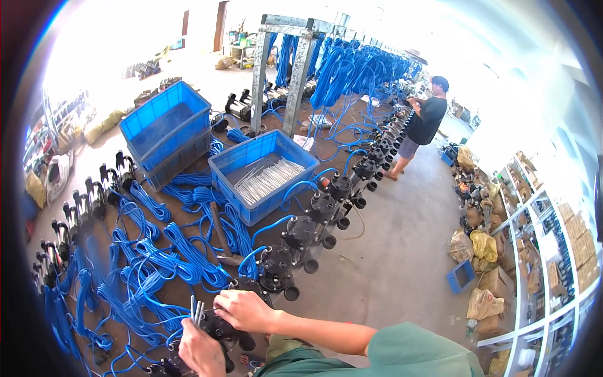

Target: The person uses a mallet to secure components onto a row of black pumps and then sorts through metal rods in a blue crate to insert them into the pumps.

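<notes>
My left hand (202,349) is closed round a few thin silver metal rods (198,312), which stick up above the fist. Just to its right, my right hand (245,311) reaches over the top of a black pump (217,327), fingers bent down and pressed together. Whatever those fingertips hold, if anything, is hidden. More black pumps (276,267) stand in a row along the bench edge, running away from me, with blue cables coming off them. A blue crate (298,160) farther along the bench holds a heap of similar silver rods (269,182).
Coiled blue cables (182,251) and a hammer (220,232) lie on the bench. Stacked blue crates (166,125) stand at its far side. A metal frame (301,75) carries hanging blue cables (352,69). Another person (427,116) works farther down the row. White shelves (546,251) stand right.
</notes>
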Motion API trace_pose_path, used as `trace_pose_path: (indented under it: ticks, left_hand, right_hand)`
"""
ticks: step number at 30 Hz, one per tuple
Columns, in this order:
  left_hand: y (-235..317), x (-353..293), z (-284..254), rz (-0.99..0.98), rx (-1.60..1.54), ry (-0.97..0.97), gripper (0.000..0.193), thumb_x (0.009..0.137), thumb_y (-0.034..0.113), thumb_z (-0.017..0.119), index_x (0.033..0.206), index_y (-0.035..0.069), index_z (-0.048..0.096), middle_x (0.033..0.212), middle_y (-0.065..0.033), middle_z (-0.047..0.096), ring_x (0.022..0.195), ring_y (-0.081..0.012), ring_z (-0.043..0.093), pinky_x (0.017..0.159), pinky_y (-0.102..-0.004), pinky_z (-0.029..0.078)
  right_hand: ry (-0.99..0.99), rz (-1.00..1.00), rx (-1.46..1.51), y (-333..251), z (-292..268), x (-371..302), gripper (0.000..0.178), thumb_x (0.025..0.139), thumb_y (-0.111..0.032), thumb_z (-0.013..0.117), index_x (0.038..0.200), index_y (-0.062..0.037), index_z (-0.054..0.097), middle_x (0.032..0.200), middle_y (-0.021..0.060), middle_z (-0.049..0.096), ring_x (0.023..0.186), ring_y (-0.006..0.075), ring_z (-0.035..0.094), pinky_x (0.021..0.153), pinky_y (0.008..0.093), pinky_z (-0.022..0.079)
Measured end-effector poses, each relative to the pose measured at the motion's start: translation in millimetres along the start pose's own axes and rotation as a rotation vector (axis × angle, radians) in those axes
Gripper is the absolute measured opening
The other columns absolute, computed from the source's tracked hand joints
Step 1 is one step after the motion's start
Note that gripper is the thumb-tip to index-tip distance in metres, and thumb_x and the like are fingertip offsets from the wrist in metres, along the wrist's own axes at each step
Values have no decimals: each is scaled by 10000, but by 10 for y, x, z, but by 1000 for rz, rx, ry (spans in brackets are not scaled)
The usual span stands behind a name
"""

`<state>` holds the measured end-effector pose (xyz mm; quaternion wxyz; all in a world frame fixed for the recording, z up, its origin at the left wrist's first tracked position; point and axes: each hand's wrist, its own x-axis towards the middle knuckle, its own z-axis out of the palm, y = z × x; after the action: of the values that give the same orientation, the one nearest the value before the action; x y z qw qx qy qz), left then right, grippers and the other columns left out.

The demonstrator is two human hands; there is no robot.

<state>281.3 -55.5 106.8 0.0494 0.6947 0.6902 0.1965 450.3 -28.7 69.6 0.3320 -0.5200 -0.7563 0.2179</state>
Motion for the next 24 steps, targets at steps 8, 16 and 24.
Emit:
trace_pose_path:
  ticks: [8,16,24]
  left_hand:
    - [-454,-224,607,-173,-933,89,254,1084,246,484,996,23,567,753,-103,652,623,-202,614,554,-379,427]
    - [-287,-468,-18,-375,-1796,-98,364,1105,273,436,1154,-49,598,1279,-266,652,1193,-295,637,1062,-411,462]
    - [-965,-136,-62,-610,-1799,-193,306,1096,252,448,1028,-8,593,1088,-240,709,788,-255,730,602,-341,611]
  right_hand:
    - [93,141,257,-368,-29,-318,220,962,-230,656,1021,-19,648,948,153,677,837,329,672,734,421,538]
    - [-51,132,421,-750,392,-466,250,924,-167,702,1133,-29,711,959,172,704,843,317,690,743,390,548]
    - [149,162,158,-863,38,-55,84,911,-87,719,905,-3,721,734,119,650,600,214,612,559,313,467]
